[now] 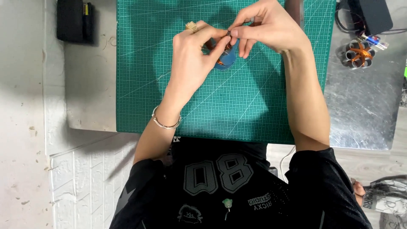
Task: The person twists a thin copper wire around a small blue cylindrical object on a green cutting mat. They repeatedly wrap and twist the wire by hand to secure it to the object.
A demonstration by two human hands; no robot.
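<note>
While both your hands meet at 12 o'clock over the green cutting mat [220,106], the small blue part [227,57] sits right between them, so neither reach matters: it's pinched from both sides. Your left hand [193,57] comes in from 8 o'clock, thumb and forefinger closed narrow on the part's left edge; your right hand [271,27] comes in from 4 o'clock, fingertips closed tight on something tiny at the part's top, too small to make out. The right hand's fingertips are the ones on top; the left hand holds from beside and below. The part's long axis runs roughly 12 to 6, tilted slightly, lower end pointing toward you at 6 o'clock. It looks like smooth moulded plastic with rounded edges, and copper-coloured wire windings show at its side. The mat is matte with a fine white grid and diagonal lines, lying flat on the table [91,85], a dull grey surface. At 2 o'clock, well apart from your hands, stands a cluster of short grey tubes [358,54] with an orange cross piece on top, just beside a black box with cables [371,15]. At 10 o'clock lies a black rectangular device [74,21], off the mat. A gold ring [191,27] and a thin metal bangle [166,123] are on your left hand and wrist.
</note>
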